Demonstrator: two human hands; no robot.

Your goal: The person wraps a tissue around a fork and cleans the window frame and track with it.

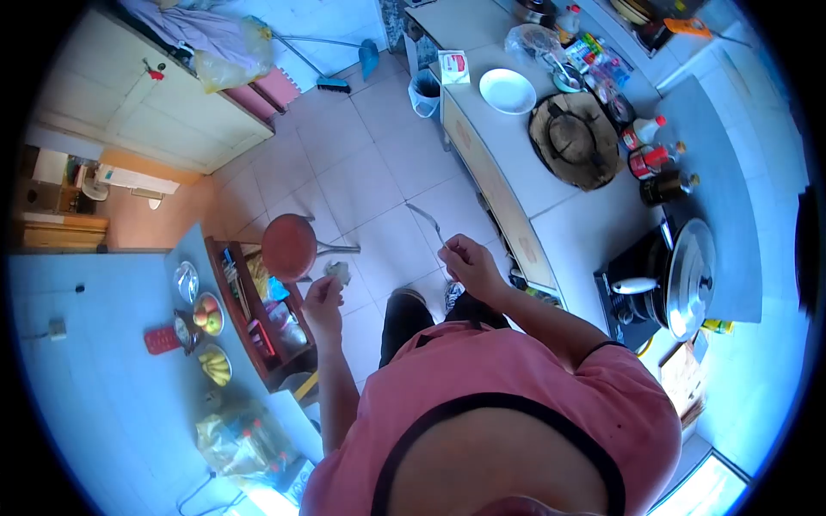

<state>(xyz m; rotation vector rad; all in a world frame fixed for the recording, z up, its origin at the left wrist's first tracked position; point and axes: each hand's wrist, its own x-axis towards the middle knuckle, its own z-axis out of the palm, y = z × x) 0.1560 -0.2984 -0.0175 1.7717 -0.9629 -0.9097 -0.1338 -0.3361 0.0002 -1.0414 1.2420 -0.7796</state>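
My right hand (469, 265) grips a slim metal utensil (428, 219) by one end. It sticks out forward over the floor and looks like a fork, though its tip is too small to tell for sure. Pinched in the fingers of my left hand (323, 301) is a crumpled pale cloth (338, 273), perhaps a tissue. The two hands are apart, both in front of my body at about waist height. Just beyond my left hand stands a stool with a round red seat (289, 248) and metal legs.
On the right, a counter (559, 225) carries a white plate (508, 91), a round brown mat (575, 140), bottles (645, 131) and a lidded pan (690, 279). Left is an open drawer (274, 316) below bowls of apples (207, 315) and bananas (215, 365). A bin (425, 95) stands ahead.
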